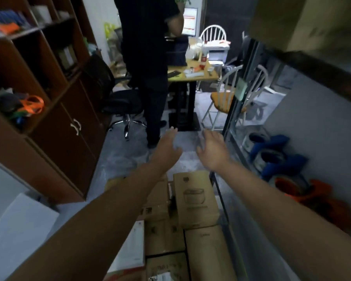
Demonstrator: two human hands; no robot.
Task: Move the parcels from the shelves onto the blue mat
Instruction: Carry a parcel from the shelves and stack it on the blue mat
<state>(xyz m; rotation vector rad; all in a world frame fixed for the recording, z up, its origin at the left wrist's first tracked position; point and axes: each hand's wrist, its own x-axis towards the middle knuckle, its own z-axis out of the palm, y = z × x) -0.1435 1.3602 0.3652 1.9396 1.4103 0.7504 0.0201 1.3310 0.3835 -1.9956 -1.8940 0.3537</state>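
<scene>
Both my arms reach forward over a pile of cardboard parcels (195,199) lying low in front of me. My left hand (167,148) and my right hand (212,149) are empty, fingers spread, side by side above the grey floor beyond the pile. One parcel shows a printed bowl outline. A white flat box (130,250) lies at the pile's left. A large cardboard parcel (304,19) sits high on the metal shelf unit (237,102) at the right. I cannot see any blue mat under the parcels.
A person in dark clothes (148,57) stands ahead beside a wooden desk (193,75). A brown cabinet (49,110) lines the left, with a black office chair (118,98) past it. White chairs (223,96) stand by the desk. Blue and orange items (276,155) lie behind the shelf.
</scene>
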